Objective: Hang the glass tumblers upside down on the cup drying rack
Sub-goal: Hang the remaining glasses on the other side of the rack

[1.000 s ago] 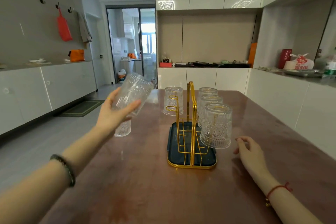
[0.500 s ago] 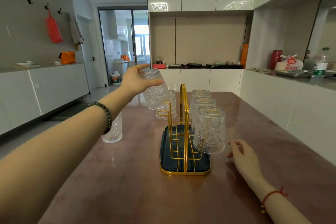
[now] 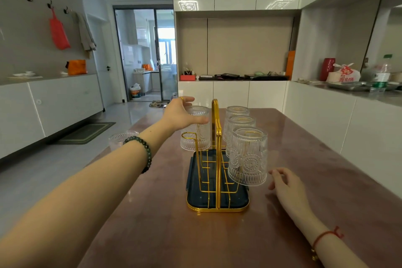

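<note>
A gold wire cup rack (image 3: 215, 128) on a dark blue tray (image 3: 217, 203) stands mid-table. Three patterned glass tumblers hang upside down on its right side: the nearest (image 3: 248, 156), a middle one (image 3: 239, 123) and the farthest (image 3: 237, 110). My left hand (image 3: 180, 114) grips the base of another upside-down tumbler (image 3: 196, 137), low over a far peg on the rack's left side, behind the bare front-left peg (image 3: 188, 135). One more tumbler (image 3: 119, 139) stands on the table to the left, partly hidden by my forearm. My right hand (image 3: 287, 189) rests on the table beside the nearest tumbler, fingers apart.
The reddish-brown table (image 3: 152, 224) ends at its left edge, with grey floor beyond. White cabinets run along the left wall. A counter (image 3: 369, 93) on the right carries a metal tray, a bottle and a bag. Shelf clutter sits at the back.
My left hand carried the tumbler right from the table's left side, turned it upside down and lowered it onto the rack's left side. My right hand stayed in place.
</note>
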